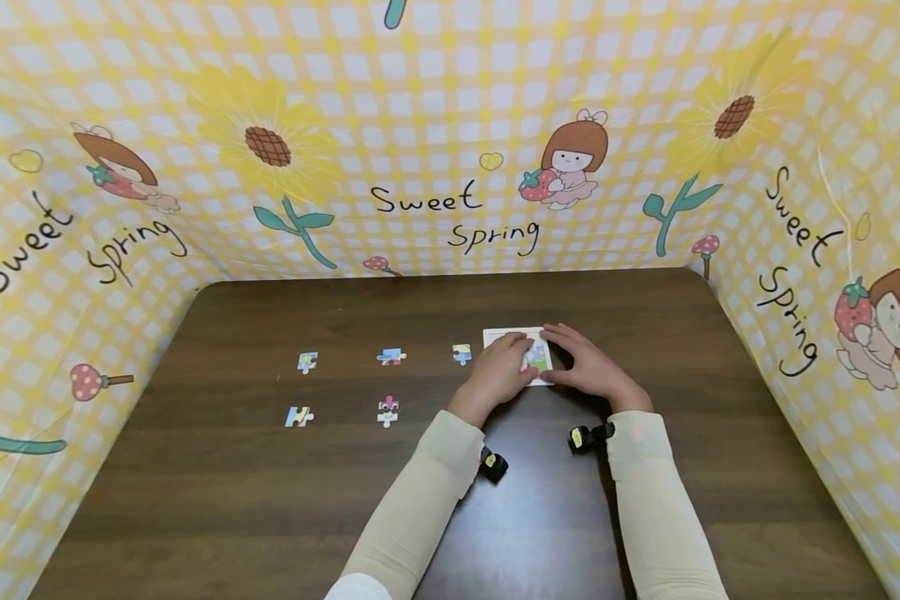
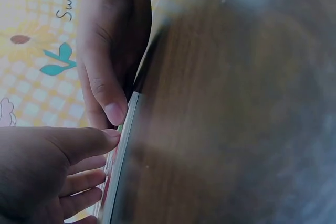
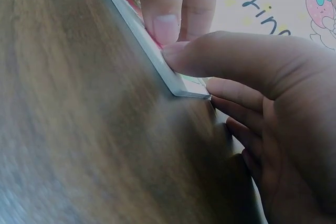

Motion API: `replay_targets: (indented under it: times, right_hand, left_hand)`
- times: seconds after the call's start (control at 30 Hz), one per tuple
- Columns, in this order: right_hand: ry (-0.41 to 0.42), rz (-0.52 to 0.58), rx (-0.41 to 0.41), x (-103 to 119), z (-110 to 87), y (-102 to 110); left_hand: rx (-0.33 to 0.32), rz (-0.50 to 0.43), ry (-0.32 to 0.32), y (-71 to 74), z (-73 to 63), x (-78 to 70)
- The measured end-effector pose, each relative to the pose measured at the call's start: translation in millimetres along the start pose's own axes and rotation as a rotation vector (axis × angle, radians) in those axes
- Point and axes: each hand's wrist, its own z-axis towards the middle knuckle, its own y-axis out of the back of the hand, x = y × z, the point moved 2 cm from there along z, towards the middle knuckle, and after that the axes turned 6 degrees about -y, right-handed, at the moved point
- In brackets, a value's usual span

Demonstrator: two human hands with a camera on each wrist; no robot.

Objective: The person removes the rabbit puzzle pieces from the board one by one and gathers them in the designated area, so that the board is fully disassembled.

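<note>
A small white-bordered puzzle board [image 1: 491,337] with a colourful picture lies on the table under both hands. My left hand [image 1: 497,371] reaches over it from the left, with fingers and thumb touching its picture side; whether a loose piece is under them is hidden. At the right side, my right hand [image 1: 591,367] holds the board, index finger by the far corner and thumb by the near one. The right wrist view shows the right thumb [image 3: 220,56] on the near corner, beside the left thumb [image 3: 165,27].
Left of the board, jigsaw pieces lie apart on the brown table [image 1: 195,483]: one close by [image 1: 461,354], two in the middle, a blue one [image 1: 392,357] and a pink-and-white one [image 1: 387,411], and two farther left [image 1: 307,361]. A yellow checked cloth [image 1: 435,108] surrounds the table.
</note>
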Motion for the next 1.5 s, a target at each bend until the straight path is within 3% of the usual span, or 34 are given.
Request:
replay_targets:
  times: [0.33,0.53,0.93,1.5]
  right_hand:
    - [0.013,0.008,-0.004,-1.0,-3.6,0.0]
    - [0.016,0.003,-0.016,-3.5,-3.1,0.1]
    - [0.064,0.011,-0.027,-4.1,-3.6,-0.2]
    - [0.071,0.032,-0.036,-1.2,1.0,-2.9]
  left_hand:
    - [0.013,-0.084,0.037,-2.1,1.0,-0.2]
    - [-0.017,-0.131,0.035,-2.1,1.2,-0.2]
    - [-0.064,-0.168,0.008,-6.7,0.0,2.0]
    - [-0.147,-0.141,0.010,-4.6,0.3,8.7]
